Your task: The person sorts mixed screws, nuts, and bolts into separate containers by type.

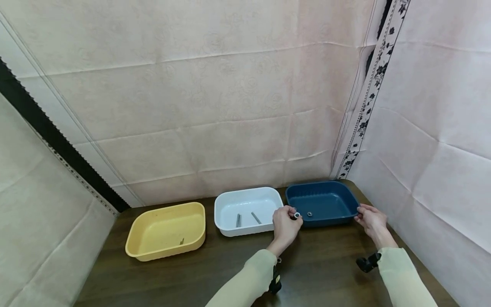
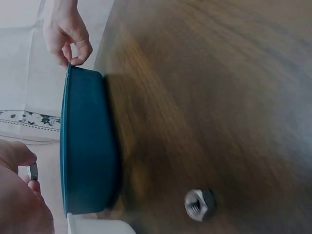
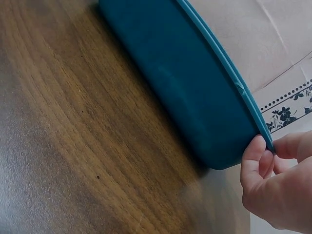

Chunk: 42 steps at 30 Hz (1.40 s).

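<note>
My left hand (image 1: 285, 226) pinches a metal hex nut (image 1: 297, 215) between thumb and finger, above the near left corner of the blue tray (image 1: 326, 222). In the left wrist view the held nut (image 2: 32, 171) is seen nearly edge-on. Another nut (image 1: 309, 214) lies inside the blue tray. A further hex nut (image 2: 200, 204) appears against the wooden tabletop in the left wrist view; the head view does not show it. At the tray's right end my right hand (image 1: 371, 221) grips the rim (image 3: 256, 114) between thumb and fingers.
A white tray (image 1: 249, 233) holding several metal rods (image 1: 256, 218) stands left of the blue one. Farther left, a yellow tray (image 1: 153, 241) contains small thin pieces (image 1: 182, 241). Fabric walls (image 1: 230, 106) enclose the wooden table (image 1: 326, 264) behind and on both sides.
</note>
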Each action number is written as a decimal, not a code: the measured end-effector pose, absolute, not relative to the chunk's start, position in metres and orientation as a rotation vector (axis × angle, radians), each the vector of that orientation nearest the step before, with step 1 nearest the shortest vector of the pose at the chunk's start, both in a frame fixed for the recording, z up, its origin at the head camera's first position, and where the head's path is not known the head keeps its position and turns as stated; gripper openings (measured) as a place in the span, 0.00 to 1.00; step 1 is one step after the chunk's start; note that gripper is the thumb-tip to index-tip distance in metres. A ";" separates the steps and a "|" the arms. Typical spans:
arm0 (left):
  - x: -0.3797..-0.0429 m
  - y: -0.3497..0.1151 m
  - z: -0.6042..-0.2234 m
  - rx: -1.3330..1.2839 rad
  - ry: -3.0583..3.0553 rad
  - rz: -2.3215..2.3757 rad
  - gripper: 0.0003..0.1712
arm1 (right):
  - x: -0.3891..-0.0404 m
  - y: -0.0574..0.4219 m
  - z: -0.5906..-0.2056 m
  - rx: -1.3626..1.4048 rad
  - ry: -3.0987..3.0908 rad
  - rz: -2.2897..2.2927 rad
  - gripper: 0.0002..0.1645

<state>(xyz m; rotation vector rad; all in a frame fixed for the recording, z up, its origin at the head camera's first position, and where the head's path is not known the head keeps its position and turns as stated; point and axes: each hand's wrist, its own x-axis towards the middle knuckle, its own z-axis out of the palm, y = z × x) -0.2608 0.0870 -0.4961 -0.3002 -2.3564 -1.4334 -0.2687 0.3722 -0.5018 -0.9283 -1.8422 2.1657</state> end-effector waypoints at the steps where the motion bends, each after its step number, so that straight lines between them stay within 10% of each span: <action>1: -0.263 0.090 -0.496 -0.296 -2.359 -1.433 0.08 | -0.269 0.372 -0.502 -0.919 -1.844 2.168 0.26; 42: -0.281 0.128 -0.500 -0.189 -2.522 -1.293 0.11 | -0.270 0.371 -0.504 -0.920 -1.840 2.138 0.26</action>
